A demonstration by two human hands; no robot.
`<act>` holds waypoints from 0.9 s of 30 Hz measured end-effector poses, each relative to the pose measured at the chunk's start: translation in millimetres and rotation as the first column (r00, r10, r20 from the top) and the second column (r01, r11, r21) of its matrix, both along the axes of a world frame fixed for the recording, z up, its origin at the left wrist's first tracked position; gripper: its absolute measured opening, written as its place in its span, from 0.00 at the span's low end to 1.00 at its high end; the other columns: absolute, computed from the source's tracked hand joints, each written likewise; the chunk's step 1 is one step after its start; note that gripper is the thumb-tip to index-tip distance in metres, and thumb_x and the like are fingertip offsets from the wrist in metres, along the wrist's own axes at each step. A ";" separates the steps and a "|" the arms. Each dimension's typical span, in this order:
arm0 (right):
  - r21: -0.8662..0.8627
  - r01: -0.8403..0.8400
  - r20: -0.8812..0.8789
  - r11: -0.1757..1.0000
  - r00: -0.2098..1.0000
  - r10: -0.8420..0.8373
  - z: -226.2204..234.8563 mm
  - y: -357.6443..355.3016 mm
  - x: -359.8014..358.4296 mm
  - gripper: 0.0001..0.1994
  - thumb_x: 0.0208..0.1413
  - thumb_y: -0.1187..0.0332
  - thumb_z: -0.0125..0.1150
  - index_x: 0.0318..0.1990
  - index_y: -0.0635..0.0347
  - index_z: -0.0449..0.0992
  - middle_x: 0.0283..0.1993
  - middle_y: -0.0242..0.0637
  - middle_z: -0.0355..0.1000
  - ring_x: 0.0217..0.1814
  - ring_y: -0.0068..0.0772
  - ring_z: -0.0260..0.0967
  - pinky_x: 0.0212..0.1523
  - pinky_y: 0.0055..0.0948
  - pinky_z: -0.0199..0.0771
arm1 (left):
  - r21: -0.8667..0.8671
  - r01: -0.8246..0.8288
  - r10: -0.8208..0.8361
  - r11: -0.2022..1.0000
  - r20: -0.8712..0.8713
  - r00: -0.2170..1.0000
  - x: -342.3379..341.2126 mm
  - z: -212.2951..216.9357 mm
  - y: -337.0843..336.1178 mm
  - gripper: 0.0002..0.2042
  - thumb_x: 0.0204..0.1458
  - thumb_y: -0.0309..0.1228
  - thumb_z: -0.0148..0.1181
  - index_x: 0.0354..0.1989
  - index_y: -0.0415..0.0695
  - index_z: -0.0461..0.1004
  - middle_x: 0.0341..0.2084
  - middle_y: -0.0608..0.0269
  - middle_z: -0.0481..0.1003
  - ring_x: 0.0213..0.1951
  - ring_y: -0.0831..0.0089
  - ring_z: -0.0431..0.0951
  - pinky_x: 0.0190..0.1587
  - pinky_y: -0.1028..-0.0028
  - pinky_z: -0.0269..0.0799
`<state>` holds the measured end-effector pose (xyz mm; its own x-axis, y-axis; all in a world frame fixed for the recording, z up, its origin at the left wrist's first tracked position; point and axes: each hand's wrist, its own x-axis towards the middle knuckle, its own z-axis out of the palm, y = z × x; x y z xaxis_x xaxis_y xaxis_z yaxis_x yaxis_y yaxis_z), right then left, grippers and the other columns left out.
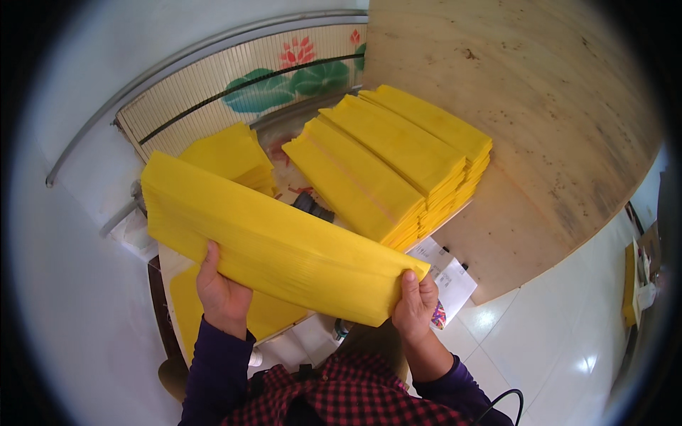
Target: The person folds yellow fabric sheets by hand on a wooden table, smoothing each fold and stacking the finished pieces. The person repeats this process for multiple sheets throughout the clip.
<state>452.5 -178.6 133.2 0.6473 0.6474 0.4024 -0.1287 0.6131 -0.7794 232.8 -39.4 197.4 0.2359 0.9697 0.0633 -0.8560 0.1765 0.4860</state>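
Note:
A thick bundle of long yellow sheets [277, 238], cloth or paper, stretches slantwise between my hands above the table. My left hand [224, 295] grips its lower edge, left of the middle, with the thumb on top and the fingers underneath. At the right end, my right hand [415, 305] clasps the corner, thumb pressed on the upper face. Beyond the bundle several stacks of similar yellow sheets [362, 177] lie side by side. Partly hidden behind it is a smaller yellow pile [231, 156]. Below it a flat yellow piece [263, 316] lies on the near part of the table.
A small dark object [312, 207] sits between the piles. White papers with writing [455, 280] hang at the table's right edge. A large wooden board [526, 121] takes up the right side. At the back is a slatted panel painted with lotus leaves [213, 92].

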 end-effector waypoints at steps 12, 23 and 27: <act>-0.012 0.150 0.038 0.989 0.988 -0.149 1.0 0.0 48.8 0.12 0.64 0.67 0.50 0.46 0.67 0.73 0.43 0.32 0.73 0.44 0.19 0.67 0.48 0.22 0.66 | 0.060 0.025 -0.023 0.998 -0.026 0.999 25.0 9.4 29.2 0.20 0.60 0.31 0.50 0.60 0.42 0.62 0.57 0.60 0.67 0.59 0.62 0.66 0.62 0.60 0.60; -0.065 0.272 0.030 0.960 0.962 -0.270 22.4 5.0 100.3 0.11 0.64 0.67 0.49 0.45 0.65 0.74 0.42 0.32 0.74 0.42 0.20 0.68 0.47 0.21 0.67 | 0.008 0.143 -0.142 0.990 -0.027 0.989 81.5 29.4 60.7 0.19 0.61 0.31 0.47 0.60 0.40 0.61 0.57 0.58 0.67 0.58 0.63 0.67 0.61 0.62 0.61; -0.069 0.300 -0.009 0.951 0.954 -0.301 42.7 11.1 129.4 0.13 0.65 0.66 0.48 0.48 0.66 0.73 0.45 0.34 0.74 0.46 0.22 0.69 0.49 0.23 0.68 | 0.053 0.211 -0.209 0.976 -0.045 0.977 122.7 51.8 81.4 0.18 0.61 0.30 0.47 0.59 0.39 0.62 0.56 0.57 0.68 0.57 0.63 0.68 0.60 0.63 0.63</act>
<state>581.9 -167.4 175.9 0.8232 0.4465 0.3507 0.0384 0.5726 -0.8190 355.4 42.0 249.2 0.4369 0.8935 0.1034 -0.7830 0.3212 0.5326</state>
